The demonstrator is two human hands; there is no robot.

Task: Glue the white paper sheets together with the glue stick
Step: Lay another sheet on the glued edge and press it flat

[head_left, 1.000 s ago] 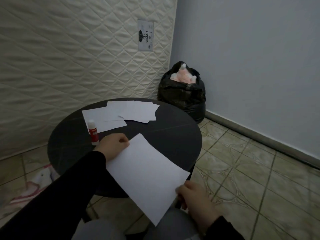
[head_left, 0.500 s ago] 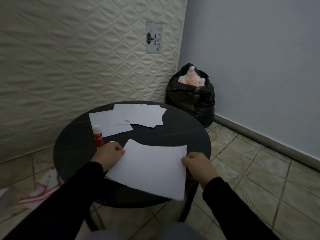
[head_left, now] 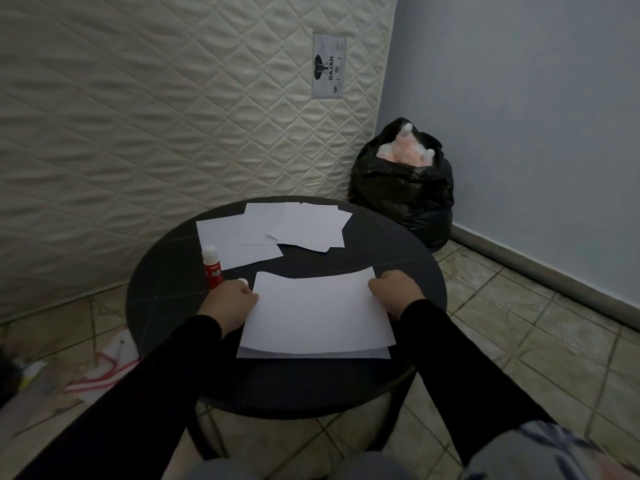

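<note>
A white paper sheet (head_left: 317, 311) lies flat near the front of the round black table (head_left: 166, 292), with the edge of a second sheet showing under its near side. My left hand (head_left: 230, 301) grips its left edge and my right hand (head_left: 394, 292) grips its right edge. A red glue stick (head_left: 212, 266) with a white cap stands upright just beyond my left hand. A small white piece lies beside it. Several more white sheets (head_left: 277, 230) lie overlapping at the table's far side.
A quilted mattress (head_left: 156, 116) leans upright behind the table. A stuffed black rubbish bag (head_left: 401, 188) sits in the corner by the blue wall. Red-and-white cloth (head_left: 104, 368) lies on the tiled floor at the left.
The sheet has swung from hanging off the table's front edge to lying square on it. My right hand rose from my lap to the sheet's right edge. The view tilted up.
</note>
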